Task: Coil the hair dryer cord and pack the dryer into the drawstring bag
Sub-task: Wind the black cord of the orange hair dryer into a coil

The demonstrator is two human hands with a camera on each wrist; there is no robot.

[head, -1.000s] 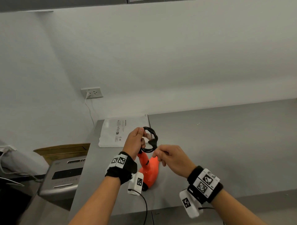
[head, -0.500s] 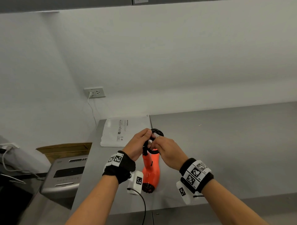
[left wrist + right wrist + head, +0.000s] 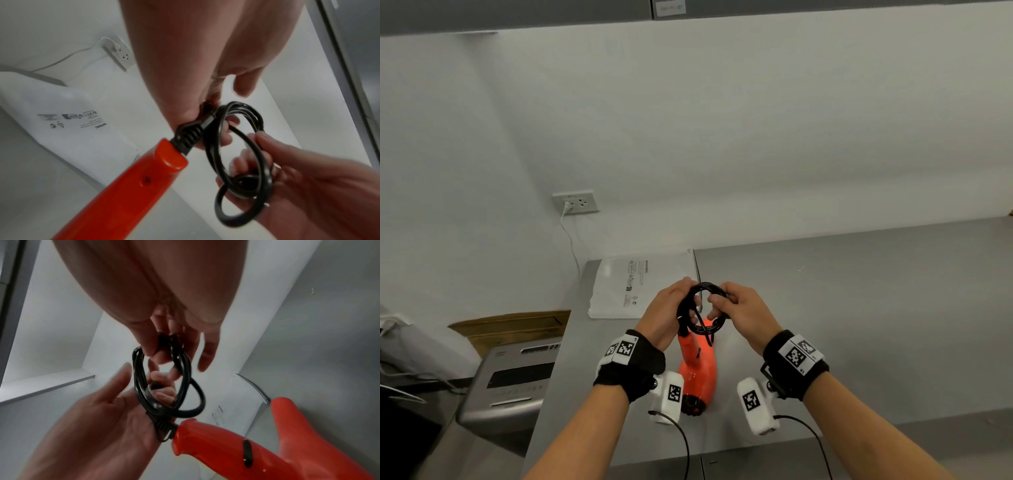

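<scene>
An orange hair dryer (image 3: 697, 370) stands nose-down on the grey counter (image 3: 859, 325), its handle (image 3: 131, 181) pointing up at my hands. Its black cord (image 3: 703, 310) is wound into a small coil above the handle. My left hand (image 3: 671, 311) grips the coil's left side, near where the cord leaves the handle (image 3: 164, 426). My right hand (image 3: 736, 310) pinches the coil's right side (image 3: 170, 344). In the left wrist view the coil (image 3: 242, 162) shows several loops. The white bag (image 3: 640, 284) lies flat on the counter behind my hands.
A wall socket (image 3: 576, 202) with a white cable plugged in sits on the wall at the left. Left of the counter stand a grey machine (image 3: 513, 380) and a brown cardboard box (image 3: 517, 325). The counter's front edge runs just under my wrists.
My right hand came up from beside the dryer to the coil and took hold of its right side. The coil now sits between both hands, and the dryer stands more upright.
</scene>
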